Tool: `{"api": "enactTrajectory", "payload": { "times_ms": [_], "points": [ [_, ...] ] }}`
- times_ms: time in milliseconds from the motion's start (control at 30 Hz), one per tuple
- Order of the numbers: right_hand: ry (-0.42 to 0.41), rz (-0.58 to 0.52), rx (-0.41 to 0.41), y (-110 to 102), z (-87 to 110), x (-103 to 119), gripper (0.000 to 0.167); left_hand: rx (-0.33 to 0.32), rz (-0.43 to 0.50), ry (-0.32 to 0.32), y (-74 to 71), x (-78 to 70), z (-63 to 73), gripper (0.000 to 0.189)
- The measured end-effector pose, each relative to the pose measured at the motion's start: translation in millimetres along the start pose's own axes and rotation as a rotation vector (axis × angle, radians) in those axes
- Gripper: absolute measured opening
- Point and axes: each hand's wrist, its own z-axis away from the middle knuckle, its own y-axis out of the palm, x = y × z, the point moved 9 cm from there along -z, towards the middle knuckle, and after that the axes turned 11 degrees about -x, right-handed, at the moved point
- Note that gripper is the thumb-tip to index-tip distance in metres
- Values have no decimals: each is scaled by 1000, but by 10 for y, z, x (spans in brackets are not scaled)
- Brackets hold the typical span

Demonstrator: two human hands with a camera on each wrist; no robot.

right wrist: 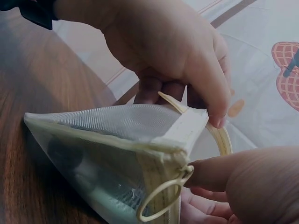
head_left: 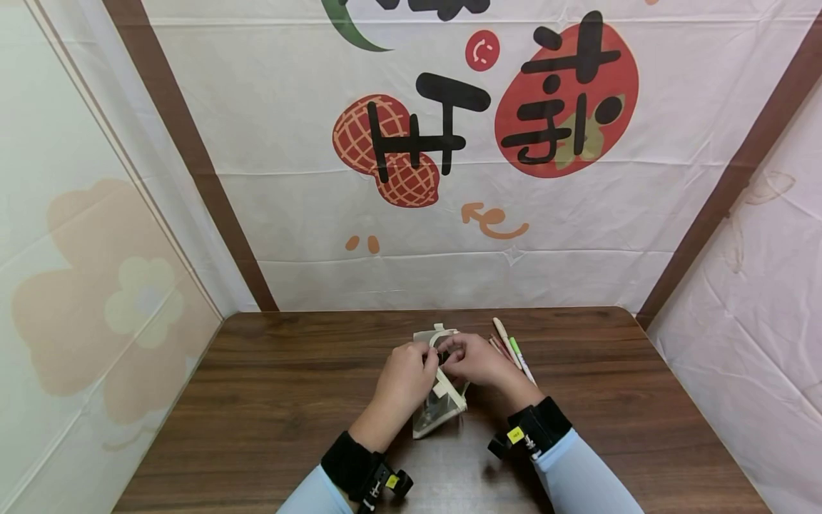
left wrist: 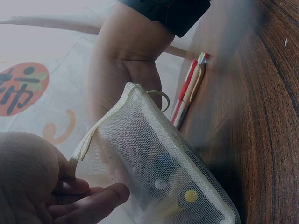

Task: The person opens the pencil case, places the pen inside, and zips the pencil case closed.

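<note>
A mesh zip pouch [head_left: 439,408] with cream trim stands on the table between both hands. My left hand [head_left: 403,373] pinches its upper edge; in the left wrist view the left hand [left wrist: 70,196] holds the cream zip band. My right hand [head_left: 475,360] bends over the pouch's mouth from the other side. Beside the ring-shaped zip pull [right wrist: 161,198], the right hand [right wrist: 261,182] is partly hidden by the pouch, so what its fingers hold does not show. Through the mesh appear round yellow [left wrist: 191,196] and white ends, blurred.
Several pens lie on the table just right of the right hand, among them a beige pen [head_left: 501,332] and a green-and-white one [head_left: 521,359]. The brown wooden table [head_left: 276,400] meets a printed white cloth [head_left: 289,214] at its far edge.
</note>
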Motion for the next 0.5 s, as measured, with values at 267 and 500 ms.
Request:
{"api": "enactTrajectory", "payload": {
  "times_ms": [267,500],
  "points": [
    [6,-4,7,-51,9,-25,27,-8,-6,2,-8,1,4,34],
    [48,-43,3,-115,14,-56,21,-11,-22,7,-10,-6,7,34]
  ]
}}
